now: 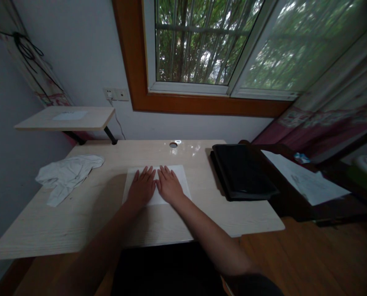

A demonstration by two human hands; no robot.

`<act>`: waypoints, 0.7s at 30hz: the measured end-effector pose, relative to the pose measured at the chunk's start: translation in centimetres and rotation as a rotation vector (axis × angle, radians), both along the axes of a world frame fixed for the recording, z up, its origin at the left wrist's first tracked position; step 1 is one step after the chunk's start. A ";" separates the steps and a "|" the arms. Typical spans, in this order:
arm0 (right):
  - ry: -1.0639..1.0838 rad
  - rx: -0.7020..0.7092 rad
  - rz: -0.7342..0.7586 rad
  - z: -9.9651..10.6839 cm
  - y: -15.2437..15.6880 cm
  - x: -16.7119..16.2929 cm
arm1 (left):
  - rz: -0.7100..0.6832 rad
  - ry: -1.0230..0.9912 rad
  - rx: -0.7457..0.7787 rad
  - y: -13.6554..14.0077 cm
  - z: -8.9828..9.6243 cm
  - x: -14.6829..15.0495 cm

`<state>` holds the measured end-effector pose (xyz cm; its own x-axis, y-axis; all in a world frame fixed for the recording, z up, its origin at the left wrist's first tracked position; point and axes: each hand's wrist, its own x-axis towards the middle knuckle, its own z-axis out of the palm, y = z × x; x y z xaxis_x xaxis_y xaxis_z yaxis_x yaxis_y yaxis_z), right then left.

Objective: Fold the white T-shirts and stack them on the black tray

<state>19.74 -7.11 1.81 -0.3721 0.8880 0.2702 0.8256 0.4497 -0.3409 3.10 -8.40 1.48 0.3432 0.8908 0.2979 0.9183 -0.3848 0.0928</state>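
A white sheet of paper (181, 177) lies flat on the pale wooden desk (201, 218), in front of my body. My left hand (141, 187) rests palm down on the left half of the sheet, fingers stretched out. On the other half, my right hand (170, 185) lies flat too, its fingers pointing away from me. The two thumbs meet or nearly meet near the sheet's middle. Both hands cover much of the paper, so what is under them is hidden.
A crumpled white cloth (68, 174) lies at the desk's left. Behind it stands a raised shelf (93, 117) with a paper on top. Black folders (243, 170) are stacked at the right. Beyond them, a dark table (294, 197) holds another large paper (303, 179).
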 end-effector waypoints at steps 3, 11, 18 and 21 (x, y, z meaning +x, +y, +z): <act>-0.023 -0.004 -0.033 -0.5 -0.1 1.0 | 0.011 0.001 0.019 0.0 -0.5 -0.9; -0.084 -0.025 -0.081 -0.9 -0.2 4.7 | 0.098 -0.034 -0.050 0.4 -1.2 -3.9; -0.053 -0.045 -0.103 -1.8 -0.8 7.7 | 0.145 -0.126 -0.096 0.7 -2.1 -6.8; 0.007 -0.021 -0.063 -2.2 -1.0 8.7 | 0.130 -0.195 -0.077 0.8 -2.6 -8.0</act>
<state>28.49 -8.11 -0.35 -0.3131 0.9152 0.2538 0.8495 0.3894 -0.3560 -4.94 -7.58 -1.17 0.1668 0.9463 0.2770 0.9214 -0.2496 0.2979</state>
